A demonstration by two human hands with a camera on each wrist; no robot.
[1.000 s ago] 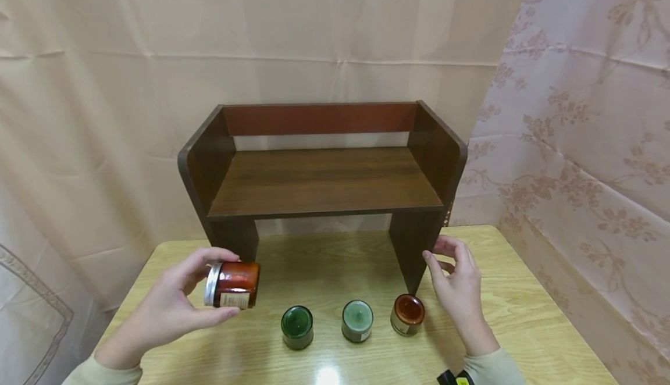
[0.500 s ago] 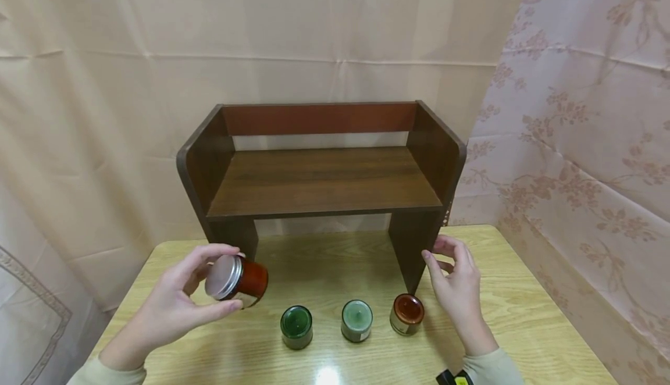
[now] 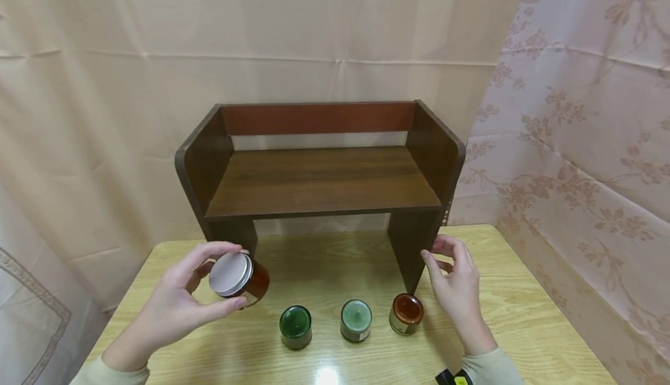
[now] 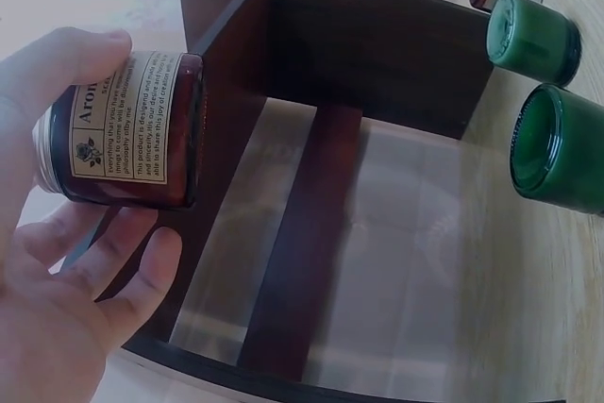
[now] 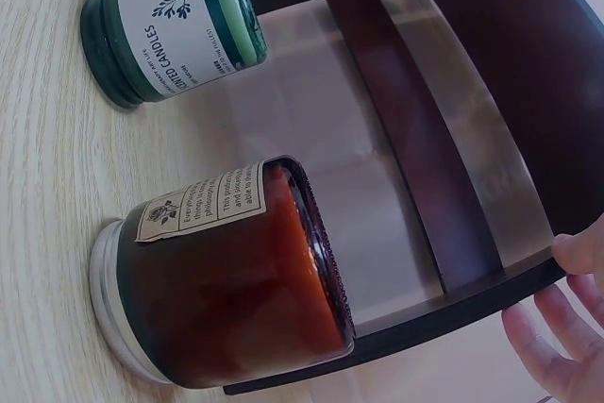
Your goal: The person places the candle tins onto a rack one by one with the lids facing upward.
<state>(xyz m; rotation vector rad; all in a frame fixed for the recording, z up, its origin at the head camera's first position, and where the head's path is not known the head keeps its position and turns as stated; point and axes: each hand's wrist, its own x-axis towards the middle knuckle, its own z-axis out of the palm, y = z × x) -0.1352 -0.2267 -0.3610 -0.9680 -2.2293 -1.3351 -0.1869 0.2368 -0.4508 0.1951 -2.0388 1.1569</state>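
My left hand (image 3: pixel 167 309) holds an amber candle jar (image 3: pixel 231 275) in the air, pinched between thumb and fingers. The jar is tilted, its silver lid turned toward the head camera; in the left wrist view its printed label (image 4: pixel 132 120) shows. My right hand (image 3: pixel 458 295) pinches the front edge of the right side panel of a dark wooden shelf (image 3: pixel 324 181), thumb on one face and fingers on the other. Close by that hand, a second amber candle jar (image 5: pixel 245 280) stands lid-down on the table.
In a row with the amber jar stand a dark green candle jar (image 3: pixel 295 328) and a lighter green candle jar (image 3: pixel 356 322), in front of the shelf. All are on a light wood table (image 3: pixel 523 303). Curtains (image 3: pixel 335 30) hang behind and at the sides.
The amber jar in my left hand has turned from lying sideways until its lid faces up toward the head camera. My right hand stays at the shelf panel.
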